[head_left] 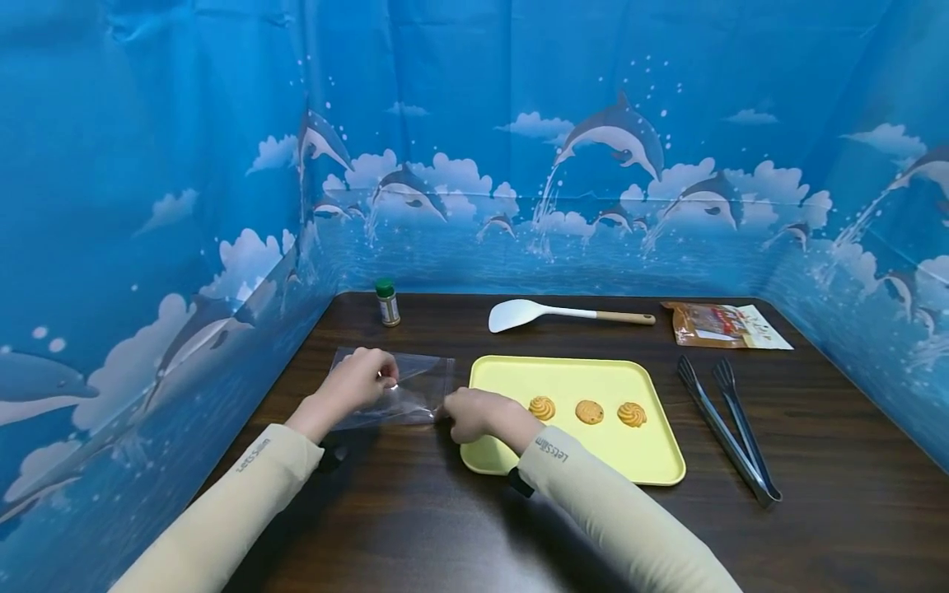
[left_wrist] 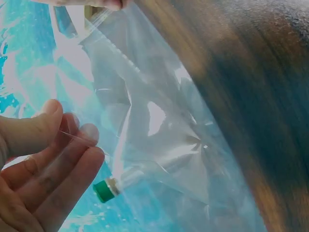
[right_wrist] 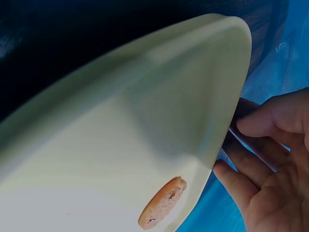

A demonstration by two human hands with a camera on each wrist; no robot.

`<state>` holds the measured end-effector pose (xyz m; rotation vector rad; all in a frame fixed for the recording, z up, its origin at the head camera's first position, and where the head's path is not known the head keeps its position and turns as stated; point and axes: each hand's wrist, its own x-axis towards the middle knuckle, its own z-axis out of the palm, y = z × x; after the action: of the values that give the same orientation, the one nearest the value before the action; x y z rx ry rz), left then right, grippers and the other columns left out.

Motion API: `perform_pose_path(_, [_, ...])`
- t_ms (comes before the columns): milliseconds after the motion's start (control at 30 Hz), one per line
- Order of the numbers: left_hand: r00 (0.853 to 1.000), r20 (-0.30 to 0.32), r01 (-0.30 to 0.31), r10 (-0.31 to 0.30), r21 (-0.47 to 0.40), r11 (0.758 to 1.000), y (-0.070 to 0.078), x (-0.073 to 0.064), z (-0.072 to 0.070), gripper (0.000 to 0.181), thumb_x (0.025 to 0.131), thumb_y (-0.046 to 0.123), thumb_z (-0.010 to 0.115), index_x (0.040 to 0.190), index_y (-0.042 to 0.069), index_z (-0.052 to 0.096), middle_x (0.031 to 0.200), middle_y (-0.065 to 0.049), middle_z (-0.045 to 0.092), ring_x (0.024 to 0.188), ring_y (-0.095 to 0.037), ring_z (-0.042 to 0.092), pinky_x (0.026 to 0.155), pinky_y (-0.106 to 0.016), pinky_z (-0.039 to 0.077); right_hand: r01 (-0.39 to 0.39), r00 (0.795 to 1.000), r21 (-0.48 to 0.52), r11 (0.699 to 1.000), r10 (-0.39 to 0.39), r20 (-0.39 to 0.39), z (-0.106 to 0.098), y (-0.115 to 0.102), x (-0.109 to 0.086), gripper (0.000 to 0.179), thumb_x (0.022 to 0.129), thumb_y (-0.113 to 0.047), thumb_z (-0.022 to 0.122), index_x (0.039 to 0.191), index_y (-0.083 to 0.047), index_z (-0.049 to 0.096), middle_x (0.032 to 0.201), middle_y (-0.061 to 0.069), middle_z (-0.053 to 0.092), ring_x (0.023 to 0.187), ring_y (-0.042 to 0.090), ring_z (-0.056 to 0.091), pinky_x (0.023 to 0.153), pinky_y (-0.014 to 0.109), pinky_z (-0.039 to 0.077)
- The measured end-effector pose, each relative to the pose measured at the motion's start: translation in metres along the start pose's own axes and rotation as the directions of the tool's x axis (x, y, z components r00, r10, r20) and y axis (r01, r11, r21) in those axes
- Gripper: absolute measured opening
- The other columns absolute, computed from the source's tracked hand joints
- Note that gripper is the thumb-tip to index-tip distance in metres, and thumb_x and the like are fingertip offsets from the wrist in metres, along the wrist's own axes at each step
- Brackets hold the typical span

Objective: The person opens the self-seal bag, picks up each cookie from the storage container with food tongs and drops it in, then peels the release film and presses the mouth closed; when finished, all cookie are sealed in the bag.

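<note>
A clear plastic bag [head_left: 418, 379] lies flat on the dark table, left of the yellow tray. My left hand [head_left: 359, 380] pinches the bag's film, which in the left wrist view passes between the thumb [left_wrist: 34, 130] and the fingers. At the bag's right front corner, my right hand [head_left: 478, 414] holds the edge between thumb and fingers, close by the tray's left rim. In the right wrist view the tray [right_wrist: 159, 106] partly hides those fingertips. Three cookies sit in a row on the tray, the middle cookie [head_left: 589, 412] being round and flat.
Behind the bag stands a green-capped spice bottle [head_left: 387, 303]. A white spatula [head_left: 519, 314] with a wooden handle lies behind the tray. To the right are metal tongs [head_left: 730, 432] and a brown food packet [head_left: 722, 325]. Dolphin-printed curtains [head_left: 474, 148] enclose the table.
</note>
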<state>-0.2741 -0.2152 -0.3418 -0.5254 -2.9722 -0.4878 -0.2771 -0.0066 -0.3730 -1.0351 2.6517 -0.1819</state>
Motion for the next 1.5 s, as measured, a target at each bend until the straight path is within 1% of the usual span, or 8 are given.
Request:
perform_pose_path(167, [1.000, -0.012, -0.028, 0.028, -0.014, 0.999, -0.001, -0.003, 0.001, 0.015, 0.089, -0.001, 0.066, 0.076, 0.006, 0.066, 0.068, -0.002, 0.061, 0.056, -0.014, 0.048, 0.055, -0.029, 0.042, 0.017, 1.000, -0.027, 0.999, -0.017, -0.013, 0.001, 0.000, -0.002, 0.042, 0.087, -0.006, 0.057, 0.127, -0.014, 0.067, 0.124, 0.002, 0.064, 0.106, 0.012, 0.057, 0.080, 0.022, 0.044])
perform_pose_path(367, [0.999, -0.021, -0.041, 0.041, -0.011, 0.999, -0.006, -0.003, 0.009, 0.018, 0.087, -0.002, 0.068, 0.073, 0.008, 0.067, 0.065, 0.000, 0.061, 0.055, -0.013, 0.047, 0.056, -0.029, 0.042, 0.011, 0.999, -0.039, 0.999, -0.013, -0.050, 0.001, 0.000, -0.004, 0.014, 0.089, -0.013, 0.060, 0.098, -0.009, 0.070, 0.099, 0.001, 0.062, 0.085, 0.016, 0.055, 0.072, 0.027, 0.045])
perform_pose_path(433, [0.999, -0.022, -0.043, 0.043, -0.008, 0.999, -0.007, -0.003, 0.012, 0.018, 0.086, -0.003, 0.068, 0.072, 0.007, 0.067, 0.065, 0.000, 0.061, 0.055, -0.013, 0.048, 0.057, -0.030, 0.042, 0.019, 0.997, -0.038, 0.999, -0.022, -0.068, 0.003, 0.000, -0.005, 0.018, 0.089, -0.013, 0.060, 0.104, -0.009, 0.070, 0.105, 0.002, 0.063, 0.088, 0.015, 0.057, 0.075, 0.027, 0.047])
perform_pose_path(600, [0.999, -0.008, -0.032, 0.032, 0.001, 0.999, -0.009, -0.006, 0.016, 0.016, 0.087, -0.001, 0.069, 0.074, 0.007, 0.070, 0.069, 0.000, 0.064, 0.057, -0.013, 0.049, 0.058, -0.030, 0.044, 0.045, 0.992, 0.025, 0.999, -0.042, -0.119, 0.003, 0.001, -0.018, 0.044, 0.092, -0.014, 0.059, 0.135, -0.008, 0.059, 0.128, 0.007, 0.061, 0.090, 0.013, 0.057, 0.078, 0.026, 0.048])
perform_pose_path(900, [0.995, -0.069, -0.065, 0.068, 0.049, 0.997, -0.004, -0.005, 0.013, 0.011, 0.086, 0.005, 0.073, 0.076, 0.009, 0.072, 0.073, -0.001, 0.068, 0.057, -0.012, 0.054, 0.057, -0.033, 0.050, 0.087, 0.970, 0.112, 0.990, -0.059, -0.237, -0.015, 0.028, -0.082, 0.039, 0.095, -0.013, 0.059, 0.132, -0.003, 0.059, 0.128, 0.011, 0.062, 0.114, 0.025, 0.061, 0.093, 0.040, 0.051])
perform_pose_path(1167, [0.993, -0.106, -0.043, 0.051, 0.076, 0.996, -0.007, -0.004, 0.012, 0.005, 0.084, 0.006, 0.075, 0.079, 0.008, 0.075, 0.075, -0.004, 0.071, 0.060, -0.014, 0.059, 0.060, -0.038, 0.055, 0.057, 0.946, 0.142, 0.988, -0.008, -0.323, -0.010, 0.065, -0.143, 0.033, 0.095, -0.010, 0.059, 0.127, -0.003, 0.063, 0.123, 0.012, 0.065, 0.111, 0.027, 0.063, 0.089, 0.044, 0.052])
perform_pose_path(1333, [0.993, -0.111, -0.036, 0.043, 0.071, 0.997, -0.009, -0.005, 0.013, 0.005, 0.084, 0.005, 0.075, 0.079, 0.006, 0.076, 0.077, -0.006, 0.072, 0.060, -0.014, 0.059, 0.063, -0.039, 0.056, -0.066, 0.913, 0.143, 0.988, 0.117, -0.391, -0.006, 0.085, -0.176, 0.033, 0.093, -0.012, 0.063, 0.125, -0.004, 0.064, 0.120, 0.012, 0.066, 0.107, 0.028, 0.064, 0.086, 0.046, 0.054])
perform_pose_path(1500, [0.992, -0.113, -0.042, 0.049, 0.061, 0.997, -0.008, -0.005, 0.014, 0.006, 0.084, 0.004, 0.074, 0.079, 0.005, 0.076, 0.077, -0.006, 0.072, 0.059, -0.014, 0.059, 0.063, -0.040, 0.056, -0.266, 0.823, 0.177, 0.948, 0.319, -0.470, -0.004, 0.114, -0.211, 0.040, 0.092, -0.017, 0.065, 0.128, -0.001, 0.061, 0.122, 0.021, 0.062, 0.107, 0.038, 0.062, 0.084, 0.053, 0.052])
